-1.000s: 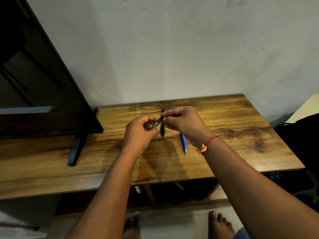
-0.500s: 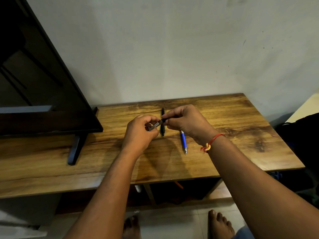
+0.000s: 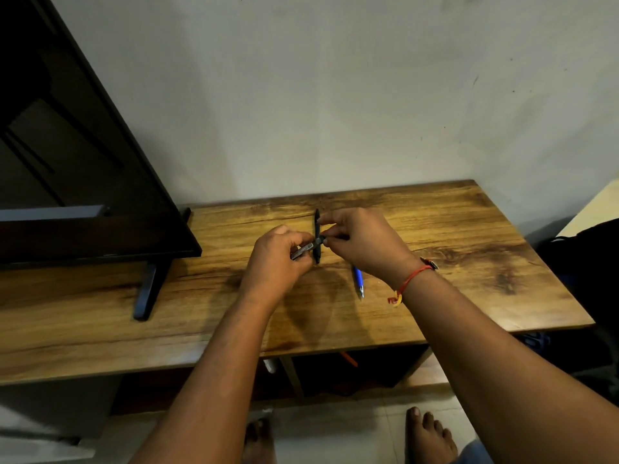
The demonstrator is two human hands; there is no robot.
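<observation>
Nearest me I saw a red thread band (image 3: 410,279) on the right wrist, and just beyond it the left hand (image 3: 278,262) and right hand (image 3: 361,242) each pinched an end of a slim, smooth grey pen barrel (image 3: 306,250), held over the middle of the glossy wood-grain table (image 3: 469,262) and tilted down toward eight o'clock. More of that barrel showed past the left fingers than a second before, its right tip dark. A blue pen (image 3: 358,279) lay at five o'clock of it, a black pen (image 3: 316,217) crossed behind it toward twelve, and the flat dark television (image 3: 83,195) stood at nine.
</observation>
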